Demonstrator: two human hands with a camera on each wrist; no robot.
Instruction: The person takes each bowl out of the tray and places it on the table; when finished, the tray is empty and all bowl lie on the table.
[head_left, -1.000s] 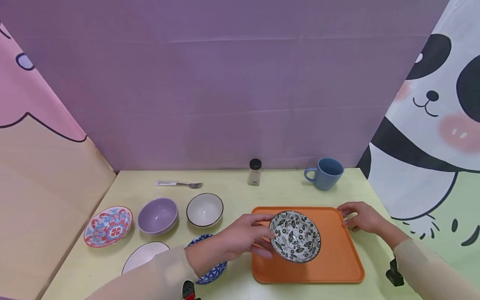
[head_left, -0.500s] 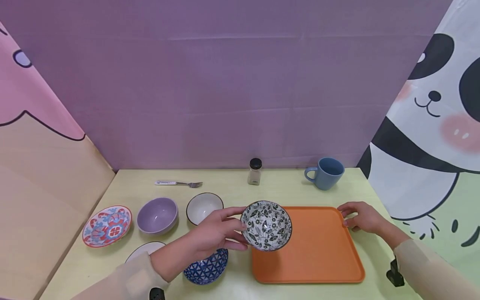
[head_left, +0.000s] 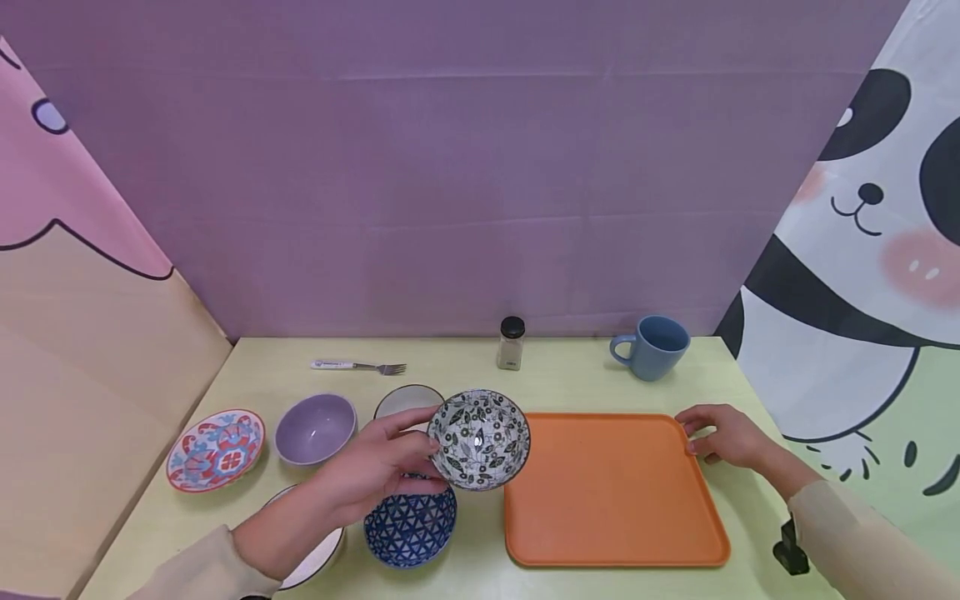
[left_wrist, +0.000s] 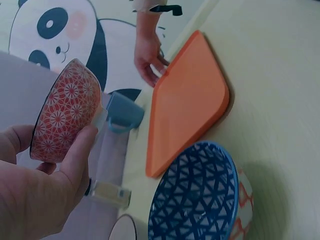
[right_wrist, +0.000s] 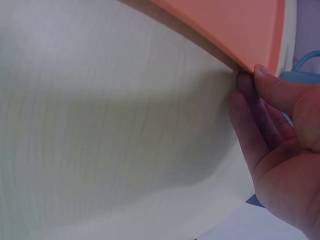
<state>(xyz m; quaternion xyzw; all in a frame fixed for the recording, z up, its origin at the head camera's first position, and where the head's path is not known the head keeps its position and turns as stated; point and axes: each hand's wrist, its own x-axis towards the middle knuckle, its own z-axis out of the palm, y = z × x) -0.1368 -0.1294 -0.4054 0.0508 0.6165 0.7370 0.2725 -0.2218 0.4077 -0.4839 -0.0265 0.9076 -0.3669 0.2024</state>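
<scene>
My left hand [head_left: 375,462] grips a small bowl [head_left: 478,440] by its left side, thumb at the rim, and holds it up over the tray's left edge. Black-and-white leaves pattern its inside; the left wrist view shows a red outside with white flowers. Directly below and left stands a blue triangle-patterned bowl [head_left: 411,525]. On the right, my right hand [head_left: 726,435] pinches the far right corner of the orange tray [head_left: 615,492], which lies flat with nothing on it. In the right wrist view the thumb lies on the tray rim, with a finger beneath.
Left on the table are a white bowl [head_left: 397,400], a purple bowl [head_left: 315,429], a red-blue patterned plate [head_left: 217,450] and a white dish [head_left: 318,560] partly behind my left arm. A fork [head_left: 360,367], a black-capped jar [head_left: 511,350] and a blue mug [head_left: 654,350] line the back.
My left hand has carried the patterned bowl leftward from over the tray's middle to its left edge. The blue bowl has come into fuller view. The right hand and tray have stayed put.
</scene>
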